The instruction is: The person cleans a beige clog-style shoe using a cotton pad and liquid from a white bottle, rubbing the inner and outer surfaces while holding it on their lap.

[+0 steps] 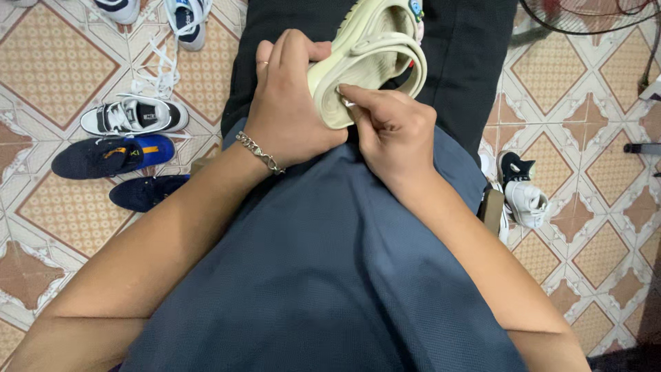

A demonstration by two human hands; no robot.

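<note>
While the pale yellow sandal (372, 52) sat up over the lap against the black trousers (468, 62), sole edge turned toward the camera, the left hand (289, 103) was wrapped round its heel end, fingers curled over the top, a silver bracelet (260, 153) at the wrist. The right hand (389, 124) was pinched tight at the sole's rim, thumb and forefinger closed on something small and shiny there; what it was could not be told. Below both arms spread the blue-grey shirt (323, 275). Out on the patterned tile floor (62, 69) to the left lay a black-and-white sneaker (134, 116), a navy shoe with a blue insole (113, 155) and another dark shoe (148, 193); to the right, a small black-and-white shoe (523, 189). The risk, as it looked: with the pinch so near the left palm, a slip off that soft rim could have jabbed the holding hand, or the sandal could have twisted out of the one-handed grip.
</note>
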